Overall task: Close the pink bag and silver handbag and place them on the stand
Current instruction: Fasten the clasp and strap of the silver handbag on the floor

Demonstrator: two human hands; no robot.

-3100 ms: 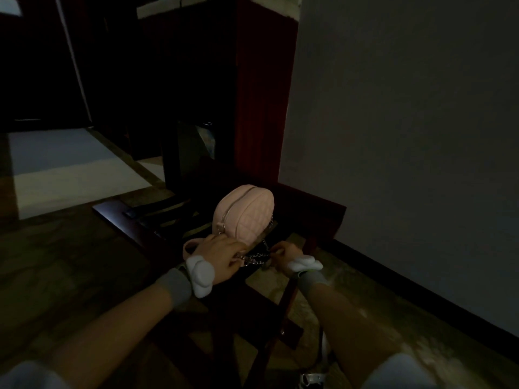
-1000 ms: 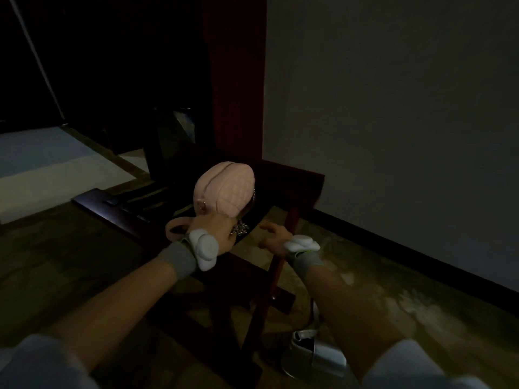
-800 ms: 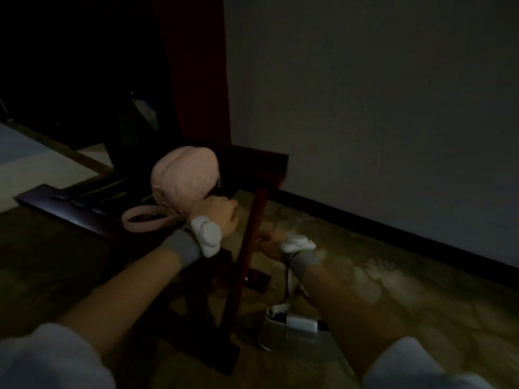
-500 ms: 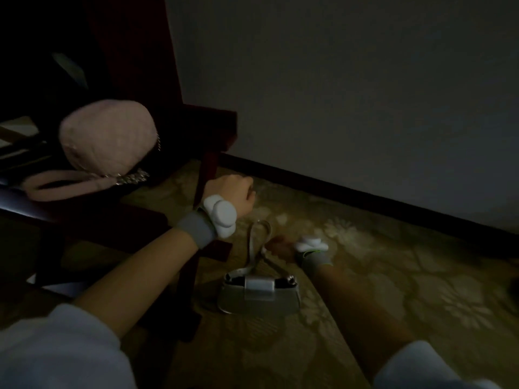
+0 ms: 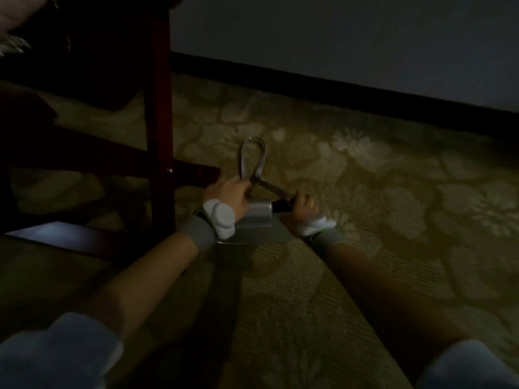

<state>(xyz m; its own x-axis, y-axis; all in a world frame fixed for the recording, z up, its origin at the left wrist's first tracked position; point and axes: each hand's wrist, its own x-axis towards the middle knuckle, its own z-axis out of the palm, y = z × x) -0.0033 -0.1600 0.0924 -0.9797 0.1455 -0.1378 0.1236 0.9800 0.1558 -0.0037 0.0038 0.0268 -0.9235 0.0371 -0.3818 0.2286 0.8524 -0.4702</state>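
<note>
The silver handbag (image 5: 258,217) lies on the patterned carpet near the dark wooden stand's leg (image 5: 160,108). Its strap (image 5: 252,155) loops away from me on the floor. My left hand (image 5: 229,192) grips the bag's left top end, and my right hand (image 5: 302,204) holds its right end. A dark gap shows along the bag's top between my hands. Only a blurred edge of the pink bag (image 5: 14,9) shows at the top left, up on the stand.
A grey wall with a dark baseboard (image 5: 337,94) runs across the back. The stand's lower rails (image 5: 84,155) and foot fill the left side. Floral carpet (image 5: 393,192) spreads to the right of the handbag.
My view dropped from the pink bag on the stand to the floor. My left hand let go of the pink bag and came down; both hands now hold the silver handbag.
</note>
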